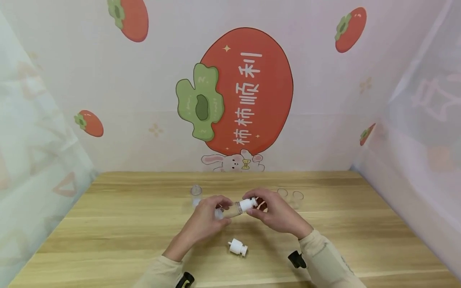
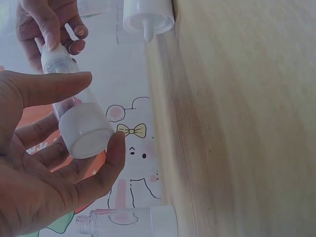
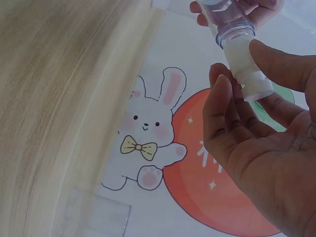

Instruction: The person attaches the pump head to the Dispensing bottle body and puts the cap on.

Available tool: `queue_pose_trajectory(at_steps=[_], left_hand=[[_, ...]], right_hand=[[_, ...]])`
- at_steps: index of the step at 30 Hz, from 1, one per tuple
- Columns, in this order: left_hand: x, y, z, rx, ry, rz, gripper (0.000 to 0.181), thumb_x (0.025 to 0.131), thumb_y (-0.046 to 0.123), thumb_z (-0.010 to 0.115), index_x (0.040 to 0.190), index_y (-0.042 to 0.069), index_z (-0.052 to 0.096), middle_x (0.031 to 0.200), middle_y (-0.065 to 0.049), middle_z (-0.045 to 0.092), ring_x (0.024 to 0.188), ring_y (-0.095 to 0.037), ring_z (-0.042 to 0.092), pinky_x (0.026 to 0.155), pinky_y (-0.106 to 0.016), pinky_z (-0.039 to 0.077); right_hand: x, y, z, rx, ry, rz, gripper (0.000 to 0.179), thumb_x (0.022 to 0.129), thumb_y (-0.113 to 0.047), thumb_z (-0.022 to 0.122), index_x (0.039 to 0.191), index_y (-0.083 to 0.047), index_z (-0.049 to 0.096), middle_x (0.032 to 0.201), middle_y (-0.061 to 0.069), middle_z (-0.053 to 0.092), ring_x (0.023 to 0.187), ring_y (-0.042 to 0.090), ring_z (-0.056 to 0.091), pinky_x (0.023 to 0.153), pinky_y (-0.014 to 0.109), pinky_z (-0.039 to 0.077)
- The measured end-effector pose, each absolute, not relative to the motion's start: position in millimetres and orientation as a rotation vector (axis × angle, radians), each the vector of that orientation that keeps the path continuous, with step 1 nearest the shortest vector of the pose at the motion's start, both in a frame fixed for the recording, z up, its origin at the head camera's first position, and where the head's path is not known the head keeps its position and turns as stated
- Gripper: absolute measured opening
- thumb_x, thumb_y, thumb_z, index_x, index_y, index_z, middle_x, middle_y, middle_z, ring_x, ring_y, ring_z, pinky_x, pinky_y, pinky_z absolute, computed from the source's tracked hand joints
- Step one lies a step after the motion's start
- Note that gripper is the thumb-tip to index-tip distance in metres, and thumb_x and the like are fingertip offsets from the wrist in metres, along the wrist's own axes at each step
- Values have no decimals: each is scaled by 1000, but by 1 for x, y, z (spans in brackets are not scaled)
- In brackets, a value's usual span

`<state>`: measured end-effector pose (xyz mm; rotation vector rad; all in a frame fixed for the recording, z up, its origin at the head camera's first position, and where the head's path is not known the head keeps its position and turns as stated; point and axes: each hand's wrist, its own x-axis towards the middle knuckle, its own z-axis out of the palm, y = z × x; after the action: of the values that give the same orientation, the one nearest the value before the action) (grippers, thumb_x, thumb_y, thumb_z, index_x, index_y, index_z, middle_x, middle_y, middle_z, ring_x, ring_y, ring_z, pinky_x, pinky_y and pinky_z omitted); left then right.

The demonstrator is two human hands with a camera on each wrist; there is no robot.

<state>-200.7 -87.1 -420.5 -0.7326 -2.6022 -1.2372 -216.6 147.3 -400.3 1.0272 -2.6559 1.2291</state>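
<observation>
In the head view my left hand (image 1: 206, 219) grips a clear bottle (image 1: 232, 211) with a white base, held tilted above the table. Thumb and fingers wrap its lower half, and the white base (image 2: 88, 132) shows in the left wrist view. At the bottle's neck, my right hand (image 1: 276, 211) pinches a white pump head (image 1: 247, 204) between thumb and fingers. In the right wrist view this pump head (image 3: 242, 61) sits in line with the bottle, right at its mouth. A second white pump head (image 1: 237, 247) lies on the table below both hands.
Another clear bottle (image 1: 196, 191) with a white base stands uncapped behind my left hand. Two clear caps (image 1: 297, 197) stand beyond my right hand. The wooden table (image 1: 126, 224) meets a printed backdrop (image 1: 324, 140) at its far edge.
</observation>
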Motion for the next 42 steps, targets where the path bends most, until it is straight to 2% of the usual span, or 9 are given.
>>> queue_pose_trajectory(at_steps=[9,16,24,35,42], left_hand=[[-200,-86,-416,-711,-2620,-1229,33,78,-3,82,109,2,70,99,-11,70,92,-25,64,78,-36,50],[-198,-86,-417,-701,-2620,-1229,33,78,-2,83,107,5,70,96,-4,69,92,-23,64,79,-35,51],[-198,-86,-416,-712,-2603,-1226,34,78,-2,83,108,5,71,98,-8,70,91,-20,63,78,-35,50],[-199,-84,-417,-714,-2613,-1250,34,79,-2,83,110,2,70,100,-11,70,92,-24,63,78,-36,51],[-198,-84,-416,-718,-2600,-1309,34,79,-3,83,110,2,70,100,-12,70,93,-25,64,81,-44,53]], right_hand=[[-217,148,-398,1022,-2656,1260,21,95,-10,72,116,-9,68,101,-2,67,87,17,63,77,35,56],[-217,147,-397,981,-2707,1271,15,97,-17,71,111,-13,70,91,-6,65,81,14,61,75,32,55],[-218,147,-396,925,-2761,1249,17,100,-30,67,105,-15,70,83,-6,63,76,14,60,71,33,54],[-219,150,-397,904,-2777,1215,23,100,-36,65,108,-16,70,85,-7,64,78,14,61,74,35,55],[-219,153,-394,900,-2748,1244,27,98,-39,67,114,-17,69,92,-7,66,84,15,62,78,36,55]])
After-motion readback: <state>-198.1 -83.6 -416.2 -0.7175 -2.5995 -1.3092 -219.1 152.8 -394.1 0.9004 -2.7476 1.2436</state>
